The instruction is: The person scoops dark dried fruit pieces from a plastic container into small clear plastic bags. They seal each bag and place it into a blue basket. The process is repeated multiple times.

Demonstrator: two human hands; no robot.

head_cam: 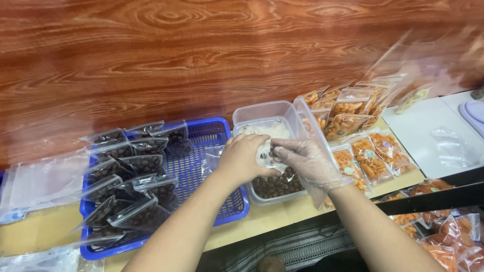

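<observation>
Head view. Left hand (243,160), bare, is curled closed around a small clear bag (264,153), held over the middle of a clear tub (262,115). Right hand (308,162) wears a thin clear glove; its fingers (283,146) are pinched together at the bag's mouth, just right of the left-hand grip, and touch the bag. Whether a ball sits between those fingertips cannot be told. Directly below both hands, in the near end of the tub, lies a heap of dark brown balls (275,185); the far end of the tub behind the hands looks pale and mostly bare. The tub's lid (313,121) stands tilted against its right wall, just beyond the gloved hand. Left of the grip, touching the tub's side, a blue basket (212,132) holds many filled bags of the same dark balls (132,189), stacked overlapping in its left half. Farther left, well apart from the hands, lie flat empty clear bags (44,182). Right of the grip, past the lid, packets of orange snacks (364,156) lie in rows on the table (272,216); more of them sit lower right. A red-brown wood-grain wall (191,55) rises behind everything.
</observation>
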